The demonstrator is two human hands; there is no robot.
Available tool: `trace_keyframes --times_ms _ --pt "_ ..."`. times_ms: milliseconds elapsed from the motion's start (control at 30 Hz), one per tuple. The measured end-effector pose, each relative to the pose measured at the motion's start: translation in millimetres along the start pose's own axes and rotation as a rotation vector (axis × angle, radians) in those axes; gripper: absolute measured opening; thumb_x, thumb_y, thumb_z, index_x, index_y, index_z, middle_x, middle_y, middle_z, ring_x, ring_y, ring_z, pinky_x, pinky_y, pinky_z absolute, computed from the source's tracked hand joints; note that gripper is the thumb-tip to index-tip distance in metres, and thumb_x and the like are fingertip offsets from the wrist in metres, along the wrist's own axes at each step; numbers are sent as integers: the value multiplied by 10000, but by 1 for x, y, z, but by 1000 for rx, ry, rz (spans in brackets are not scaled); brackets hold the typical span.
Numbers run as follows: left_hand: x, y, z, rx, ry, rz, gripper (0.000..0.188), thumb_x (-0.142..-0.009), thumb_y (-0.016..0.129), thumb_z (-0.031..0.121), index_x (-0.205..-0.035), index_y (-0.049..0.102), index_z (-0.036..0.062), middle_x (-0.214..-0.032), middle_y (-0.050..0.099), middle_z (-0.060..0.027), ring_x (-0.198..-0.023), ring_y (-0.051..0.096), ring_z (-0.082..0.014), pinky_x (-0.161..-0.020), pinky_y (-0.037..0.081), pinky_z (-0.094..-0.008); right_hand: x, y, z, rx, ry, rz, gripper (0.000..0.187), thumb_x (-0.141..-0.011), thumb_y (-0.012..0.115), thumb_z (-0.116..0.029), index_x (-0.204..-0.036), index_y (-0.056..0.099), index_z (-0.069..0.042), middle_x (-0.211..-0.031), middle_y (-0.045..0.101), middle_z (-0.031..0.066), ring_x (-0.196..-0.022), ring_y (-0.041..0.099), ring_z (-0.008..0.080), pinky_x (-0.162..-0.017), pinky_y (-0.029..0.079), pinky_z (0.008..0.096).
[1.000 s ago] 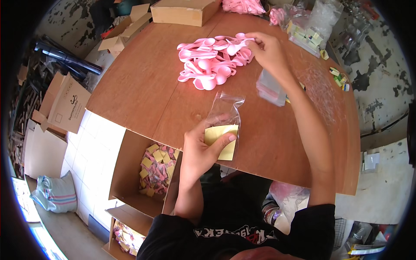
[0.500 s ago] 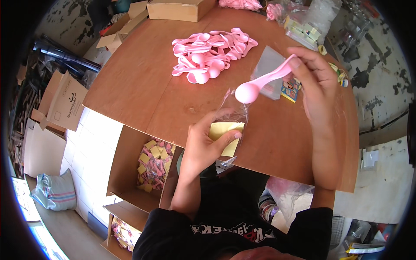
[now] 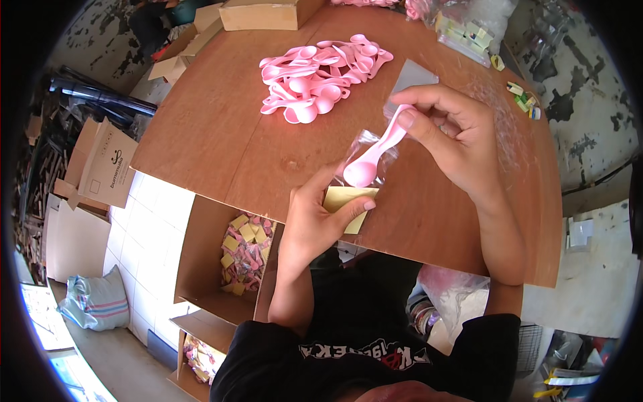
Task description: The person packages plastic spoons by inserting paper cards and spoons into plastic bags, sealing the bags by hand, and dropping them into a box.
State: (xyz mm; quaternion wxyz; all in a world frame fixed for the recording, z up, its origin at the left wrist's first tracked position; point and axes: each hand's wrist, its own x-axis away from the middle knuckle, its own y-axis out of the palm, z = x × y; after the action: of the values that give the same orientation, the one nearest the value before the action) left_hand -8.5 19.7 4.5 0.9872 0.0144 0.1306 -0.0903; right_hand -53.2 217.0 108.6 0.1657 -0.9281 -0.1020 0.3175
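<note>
My left hand (image 3: pixel 307 218) grips a clear plastic bag (image 3: pixel 366 139) with a pale yellow paper (image 3: pixel 343 195) in it, thumb pressed over the paper. A pink spoon (image 3: pixel 360 174) hangs bowl-down from my right hand (image 3: pixel 459 134), pinched at the handle's end between thumb and fingers. The bowl is at the bag's mouth, just above the paper; I cannot tell how far inside it is. Beyond my hands lies a pile of pink spoons (image 3: pixel 301 87). Partly behind my right hand is a stack of clear plastic bags (image 3: pixel 413 75).
The brown wooden table (image 3: pixel 221 127) has a closed cardboard box (image 3: pixel 264 15) at its far edge. Small yellow-green pieces (image 3: pixel 522 100) lie at the right. Below the left edge, an open carton (image 3: pixel 201 258) contains bagged pink items with yellow papers.
My right hand has brought the spoon down and left to the bag's mouth, tilting it steeper. My left hand keeps its hold on the bag and paper.
</note>
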Motion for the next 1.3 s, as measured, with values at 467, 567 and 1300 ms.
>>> trace_keyframes --times_ms 467,567,1300 --pt "-1 -7 2 -53 -27 -62 455 -827 799 114 -1197 579 -33 -927 688 -32 -815 615 -55 -699 522 -233 5 10 -8 109 -103 30 167 -880 668 -9 -1043 699 15 -887 718 75 -813 677 103 -723 550 248" --pt "-1 -6 1 -39 -55 -49 465 -810 808 119 -1201 597 -18 -922 706 -64 -829 625 -65 -720 523 -253 6 10 -7 127 -107 41 171 -873 674 -10 -1041 700 14 -883 719 71 -804 678 104 -713 548 245" --pt "-1 -4 4 181 -8 -116 538 -804 799 60 -1279 560 -22 -1012 695 -71 -900 646 -97 -782 548 -272 10 26 -12 171 -36 30 127 -829 723 -28 -952 710 3 -900 700 72 -769 648 129 -726 509 272"
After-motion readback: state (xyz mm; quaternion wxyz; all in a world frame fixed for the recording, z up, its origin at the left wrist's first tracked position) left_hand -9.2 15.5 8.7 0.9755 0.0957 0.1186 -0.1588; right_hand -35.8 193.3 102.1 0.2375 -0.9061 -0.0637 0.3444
